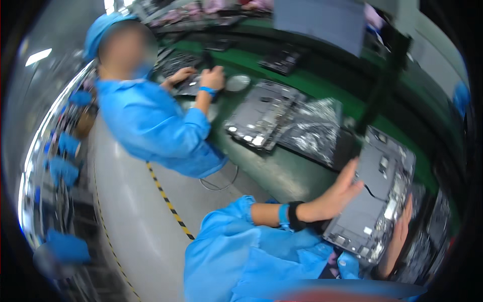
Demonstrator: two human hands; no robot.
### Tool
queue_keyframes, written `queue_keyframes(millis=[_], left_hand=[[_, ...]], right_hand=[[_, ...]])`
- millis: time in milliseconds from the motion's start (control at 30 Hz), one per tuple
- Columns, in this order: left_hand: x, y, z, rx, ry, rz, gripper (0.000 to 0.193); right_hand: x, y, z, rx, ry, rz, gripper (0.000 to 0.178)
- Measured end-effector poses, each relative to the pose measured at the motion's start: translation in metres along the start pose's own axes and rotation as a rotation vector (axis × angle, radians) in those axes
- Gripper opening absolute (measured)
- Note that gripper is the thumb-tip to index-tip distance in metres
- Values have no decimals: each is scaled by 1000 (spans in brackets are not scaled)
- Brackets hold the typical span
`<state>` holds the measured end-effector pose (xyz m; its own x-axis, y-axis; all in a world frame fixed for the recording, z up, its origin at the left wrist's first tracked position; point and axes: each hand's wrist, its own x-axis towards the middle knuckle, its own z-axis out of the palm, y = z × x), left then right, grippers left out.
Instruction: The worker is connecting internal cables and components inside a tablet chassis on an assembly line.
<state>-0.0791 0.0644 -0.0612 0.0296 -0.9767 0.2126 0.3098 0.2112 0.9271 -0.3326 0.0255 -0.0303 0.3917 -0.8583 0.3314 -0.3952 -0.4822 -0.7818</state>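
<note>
Between my two hands is a grey laptop base [370,194], its inner side up, with circuit parts along one long edge and a short black cable near the middle. My left hand [334,196] holds its left edge, fingers stretched along the side. At the opposite edge my right hand [400,234] grips it, partly hidden behind the base. A black band and a blue wrist strap [284,216] circle my left wrist. To the left, on the green bench [274,173], lie stacked laptop bases [261,110] beside a clear plastic bag [314,131].
At the left a co-worker in a blue smock [151,126] handles a dark part with both hands. A round clear dish [238,82] sits by them. Dark posts rise behind the bench. Yellow-black tape [168,201] marks the floor. Wrapped dark parts [435,221] lie at right.
</note>
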Motion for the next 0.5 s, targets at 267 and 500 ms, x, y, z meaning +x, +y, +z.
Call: queue_keyframes(millis=[267,500], left_hand=[[5,20,-11,-171,-41,367,59],[51,18,11,-296,-13,382,65]], right_hand=[[21,9,0,819,-170,17,47],[48,3,7,1131,-86,178,43]])
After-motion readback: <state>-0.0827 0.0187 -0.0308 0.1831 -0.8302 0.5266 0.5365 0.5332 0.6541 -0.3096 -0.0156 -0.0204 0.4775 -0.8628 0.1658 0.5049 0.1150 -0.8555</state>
